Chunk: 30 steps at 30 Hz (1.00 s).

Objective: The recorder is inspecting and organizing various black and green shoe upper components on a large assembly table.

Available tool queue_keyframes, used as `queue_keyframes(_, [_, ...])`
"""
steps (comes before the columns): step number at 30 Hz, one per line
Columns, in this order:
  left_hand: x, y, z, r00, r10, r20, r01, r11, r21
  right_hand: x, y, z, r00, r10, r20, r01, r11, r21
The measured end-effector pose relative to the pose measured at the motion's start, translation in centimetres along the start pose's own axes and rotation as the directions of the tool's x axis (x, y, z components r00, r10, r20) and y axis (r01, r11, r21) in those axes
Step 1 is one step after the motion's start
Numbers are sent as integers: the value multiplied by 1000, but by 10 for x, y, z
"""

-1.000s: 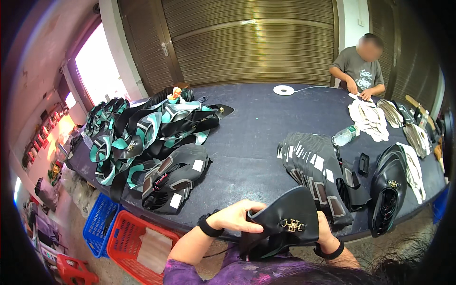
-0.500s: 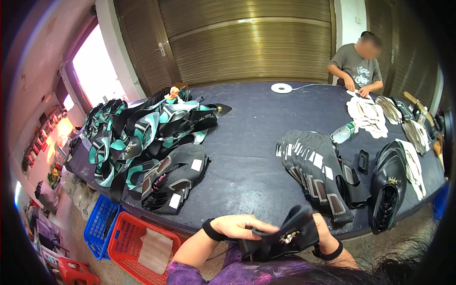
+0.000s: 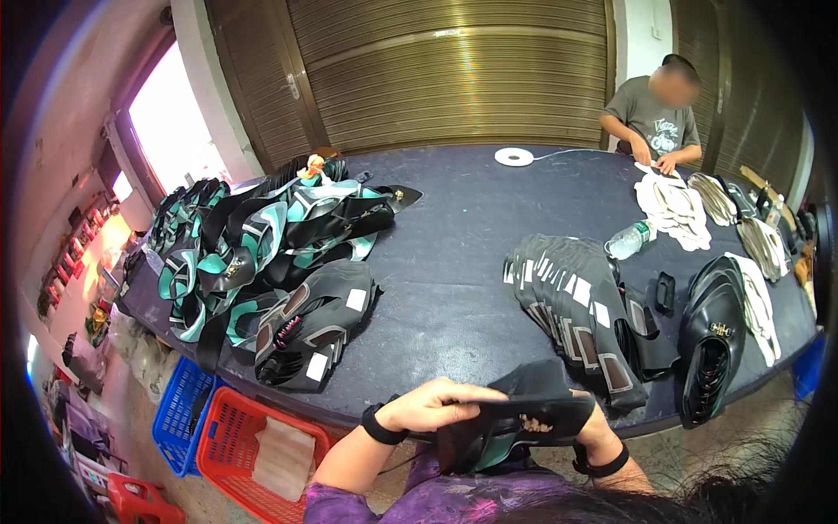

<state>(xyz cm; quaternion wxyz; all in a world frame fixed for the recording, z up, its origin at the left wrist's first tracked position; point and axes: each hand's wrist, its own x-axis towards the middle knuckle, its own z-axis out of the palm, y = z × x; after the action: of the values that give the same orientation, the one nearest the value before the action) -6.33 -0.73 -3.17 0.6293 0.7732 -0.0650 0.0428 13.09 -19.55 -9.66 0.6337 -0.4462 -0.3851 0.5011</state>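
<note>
I judge the folded black leather-like piece with gold-coloured trim [image 3: 569, 418] light and supple, best gripped at opposite ends, where my left hand [image 3: 434, 405] and right hand [image 3: 597, 429] hold it.

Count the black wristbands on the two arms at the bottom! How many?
2. One wristband goes round the wrist of the left hand; the other goes round the wrist of the right hand.

The left hand [image 3: 441, 405] and right hand [image 3: 595, 426] hold a black piece [image 3: 563, 411] with gold trim [image 3: 534, 424].
</note>
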Motion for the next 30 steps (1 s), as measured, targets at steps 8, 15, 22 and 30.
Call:
queue_keyframes(8, [-11, -18, -11, 942, -134, -307, 78, 979, -187, 12, 7, -13, 988, -96, 119, 46, 927, 372])
queue_keyframes(15, [-9, -28, -11, 929, -166, -329, 46, 938, -345, 19, -6, 3, 978, -195, -78, 186, 976, -110])
queue_keyframes(22, [0, -33, -9, 931, -110, -348, -91, 853, -514, 29, -21, 9, 961, -218, -172, 201, 973, -111])
queue_keyframes(30, [10, -32, -4, 941, -75, -330, -122, 834, -538, 33, -30, 7, 946, -246, -210, 237, 969, -71])
